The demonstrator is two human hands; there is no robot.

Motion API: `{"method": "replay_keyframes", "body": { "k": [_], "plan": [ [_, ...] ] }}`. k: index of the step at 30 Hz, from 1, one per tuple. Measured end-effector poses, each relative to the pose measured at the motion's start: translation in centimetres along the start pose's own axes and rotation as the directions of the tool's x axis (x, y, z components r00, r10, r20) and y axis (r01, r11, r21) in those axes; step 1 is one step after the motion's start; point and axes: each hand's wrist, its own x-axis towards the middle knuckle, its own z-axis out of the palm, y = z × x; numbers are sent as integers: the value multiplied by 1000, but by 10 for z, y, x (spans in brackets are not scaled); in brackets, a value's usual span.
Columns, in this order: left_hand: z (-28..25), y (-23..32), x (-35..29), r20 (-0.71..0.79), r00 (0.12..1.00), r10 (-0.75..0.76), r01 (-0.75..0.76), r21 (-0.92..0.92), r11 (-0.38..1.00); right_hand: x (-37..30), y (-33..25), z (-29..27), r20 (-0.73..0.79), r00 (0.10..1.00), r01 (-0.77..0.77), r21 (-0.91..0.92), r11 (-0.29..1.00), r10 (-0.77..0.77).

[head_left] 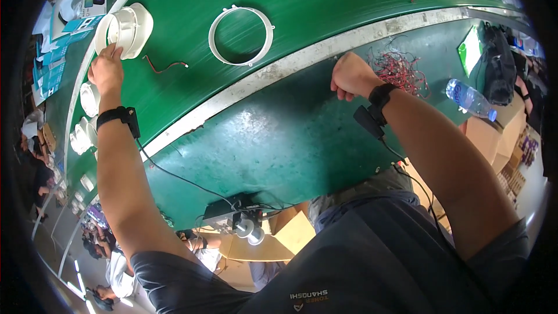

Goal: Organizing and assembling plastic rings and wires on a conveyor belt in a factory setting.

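At the upper left my left hand [107, 71] is closed on the near rim of a white round plastic housing [138, 30], which lies tipped on its side on the green conveyor belt [180, 0]. Just right of it lies a short red-and-black wire lead [165, 71] with a white connector. A thin white plastic ring [213, 34] with small tabs rests flat farther right on the belt. My right hand [353, 75] hovers over the dark green worktop [250, 139], fingers curled in; whatever they may hold is hidden. Beside it is a tangled pile of red and black wires [401, 72].
A pale metal rail [226, 97] divides belt from worktop. At right are a water bottle [471, 99], a black bag [499, 64] and cardboard boxes [504, 131]. Blue-and-white boxes [52, 64] stand beyond the belt. More white housings [83, 134] sit at left. Cables run from both wristbands.
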Motion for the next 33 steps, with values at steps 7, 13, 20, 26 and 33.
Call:
{"method": "replay_keyframes", "body": {
  "k": [7,13,20,26,33],
  "plan": [
    [3,10,5,9,1000,11,-10,-92,996,2,2,-1,-3,1000,-11,-14,1000,11],
    [7,3,6,-64,996,60,-69,-143,987,-1,-1,0,11,1000,10,-6,1000,-10],
    [1,17,8,-46,994,104,-109,-138,984,0,2,-3,6,1000,15,-20,1000,-15],
    [-4,15,10,-42,981,187,-192,-276,942,-2,0,-3,-4,1000,3,4,1000,-3],
    [-15,21,18,24,975,219,-210,-197,958,-3,0,-1,-7,1000,18,22,1000,-17]
  ]
}}
